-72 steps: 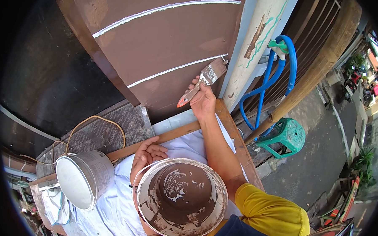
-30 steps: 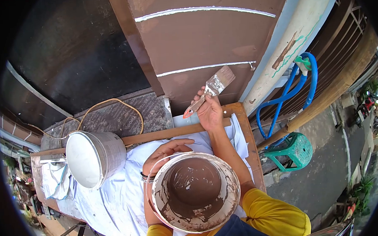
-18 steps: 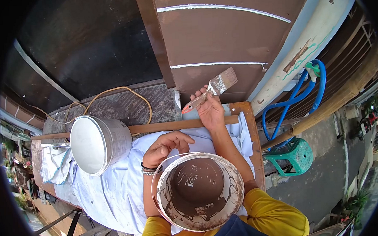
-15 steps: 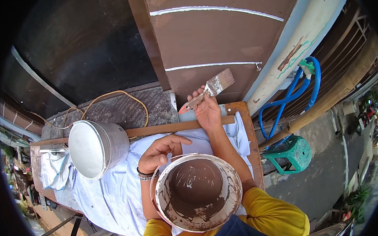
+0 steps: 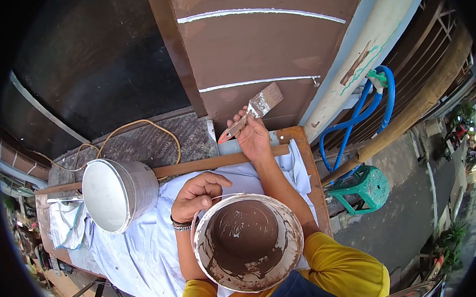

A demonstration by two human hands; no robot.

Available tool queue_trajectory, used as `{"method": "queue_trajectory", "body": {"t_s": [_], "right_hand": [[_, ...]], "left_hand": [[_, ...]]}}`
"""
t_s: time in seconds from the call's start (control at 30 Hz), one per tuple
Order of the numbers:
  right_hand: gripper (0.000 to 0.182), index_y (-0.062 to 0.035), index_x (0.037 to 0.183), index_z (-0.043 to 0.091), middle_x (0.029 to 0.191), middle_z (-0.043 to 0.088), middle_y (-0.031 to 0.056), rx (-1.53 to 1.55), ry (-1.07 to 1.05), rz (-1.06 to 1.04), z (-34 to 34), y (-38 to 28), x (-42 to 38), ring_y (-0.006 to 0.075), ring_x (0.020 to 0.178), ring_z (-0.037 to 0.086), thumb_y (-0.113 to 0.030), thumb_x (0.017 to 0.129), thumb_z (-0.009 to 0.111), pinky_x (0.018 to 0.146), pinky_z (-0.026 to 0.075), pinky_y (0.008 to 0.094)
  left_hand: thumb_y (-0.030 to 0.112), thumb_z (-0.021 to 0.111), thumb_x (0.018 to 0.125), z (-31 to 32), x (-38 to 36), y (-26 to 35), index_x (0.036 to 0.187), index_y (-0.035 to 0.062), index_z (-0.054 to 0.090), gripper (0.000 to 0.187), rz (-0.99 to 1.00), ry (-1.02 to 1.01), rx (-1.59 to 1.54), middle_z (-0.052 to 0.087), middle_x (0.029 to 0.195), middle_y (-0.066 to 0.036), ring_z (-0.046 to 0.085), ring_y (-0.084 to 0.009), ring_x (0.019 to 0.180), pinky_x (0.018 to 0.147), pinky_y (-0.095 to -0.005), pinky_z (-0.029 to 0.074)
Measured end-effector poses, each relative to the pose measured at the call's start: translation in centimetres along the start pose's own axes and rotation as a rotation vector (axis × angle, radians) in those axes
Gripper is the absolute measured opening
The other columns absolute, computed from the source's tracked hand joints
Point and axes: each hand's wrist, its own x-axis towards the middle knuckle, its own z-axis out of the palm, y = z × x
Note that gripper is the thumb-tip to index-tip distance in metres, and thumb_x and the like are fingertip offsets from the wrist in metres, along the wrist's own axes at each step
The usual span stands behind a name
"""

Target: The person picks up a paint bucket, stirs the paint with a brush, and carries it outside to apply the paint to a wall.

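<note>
My right hand point(image 5: 254, 140) is closed around the handle of a flat paintbrush point(image 5: 258, 106), its metal band spattered and its bristles angled up to the right near the brown wall. My left hand point(image 5: 197, 197), with a bracelet at the wrist, has its fingers curled and grips the thin wire handle point(image 5: 227, 195) of a paint bucket. That bucket point(image 5: 292, 220) is close to my body, its white inside smeared with brown. Thick brown paint point(image 5: 247, 230) lies in the bottom of it.
A white bucket point(image 5: 104, 197) lies tilted on a cloth-covered table point(image 5: 131, 254). Behind it run a wooden strip point(image 5: 212, 164) and a yellow cord point(image 5: 174, 138). To the right are a pale pipe point(image 5: 366, 52), a blue hose point(image 5: 353, 122), a bamboo pole point(image 5: 402, 128) and a green stool point(image 5: 375, 187).
My left fingers have curled in more around the wire handle. The view has shifted slightly, so the wall and table appear a little further left. The brush stays in my right hand.
</note>
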Motion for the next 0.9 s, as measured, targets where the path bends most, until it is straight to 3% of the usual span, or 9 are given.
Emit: {"method": "queue_trajectory", "body": {"t_s": [0.9], "right_hand": [[0.027,-0.0056,0.128,0.054,0.112,0.064,0.0069,-0.070,-0.010,0.211,0.9,2.0,-0.7,0.0219,0.105,0.066,-0.013,0.102,0.051,0.099,0.055,0.0466]], "left_hand": [[0.026,0.067,0.093,-0.3,0.0,0.5,0.120,-0.0131,0.053,0.049,0.026,-0.049,0.045,0.046,0.064,0.002,0.039,-0.0039,0.054,0.052,-0.0216,0.027]]}}
